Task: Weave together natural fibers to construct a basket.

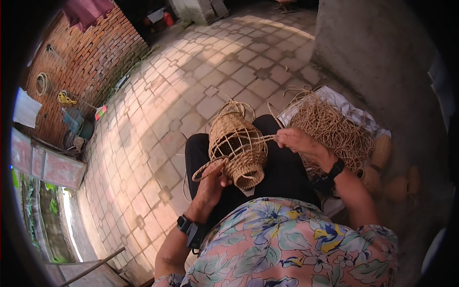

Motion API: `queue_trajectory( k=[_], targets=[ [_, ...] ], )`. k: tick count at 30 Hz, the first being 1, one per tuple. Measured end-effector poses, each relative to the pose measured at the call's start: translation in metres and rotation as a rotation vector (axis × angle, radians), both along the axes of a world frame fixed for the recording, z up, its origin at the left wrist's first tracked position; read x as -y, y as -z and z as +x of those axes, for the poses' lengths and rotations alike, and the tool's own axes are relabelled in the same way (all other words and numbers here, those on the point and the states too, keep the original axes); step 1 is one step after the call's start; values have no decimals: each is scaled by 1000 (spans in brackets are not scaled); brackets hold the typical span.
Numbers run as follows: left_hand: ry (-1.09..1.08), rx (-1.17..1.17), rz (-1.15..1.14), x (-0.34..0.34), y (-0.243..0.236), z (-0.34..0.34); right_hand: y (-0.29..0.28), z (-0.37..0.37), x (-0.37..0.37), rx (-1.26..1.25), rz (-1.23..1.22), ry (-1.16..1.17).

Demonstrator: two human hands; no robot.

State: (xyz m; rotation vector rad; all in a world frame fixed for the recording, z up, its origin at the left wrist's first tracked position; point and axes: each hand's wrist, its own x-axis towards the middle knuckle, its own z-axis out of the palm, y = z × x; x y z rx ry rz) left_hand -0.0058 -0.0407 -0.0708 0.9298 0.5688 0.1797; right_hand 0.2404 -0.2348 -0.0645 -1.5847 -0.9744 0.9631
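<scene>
Across my lap lies a partly woven basket (228,125) of tan twisted cord, its narrow open neck toward me. A band of bare upright ribs shows around its middle, between two tightly woven parts. My left hand (210,185) is closed on the basket's left side near the neck, where a thick loop of cord (198,172) sticks out. With fingers pinched, my right hand (295,139) holds a cord strand (264,138) taut, out to the right of the basket. Loose cord ends curl beyond its far end.
Right of my knees, a large tangle of tan cord (330,126) rests on a white sack (326,95). Several woven pieces (381,152) stand beside it, near a grey wall (377,52). Paving tiles (153,143) stretch left to a brick wall (91,62).
</scene>
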Motion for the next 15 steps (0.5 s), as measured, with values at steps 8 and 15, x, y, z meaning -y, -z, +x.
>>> queue_trajectory(
  k=[8, 15],
  targets=[
    [24, 76, 8, -1, 2, 1, 81, 109, 138, 159, -150, 661],
    [8, 48, 5, -1, 1, 3, 130, 129, 192, 207, -173, 759]
  ],
)
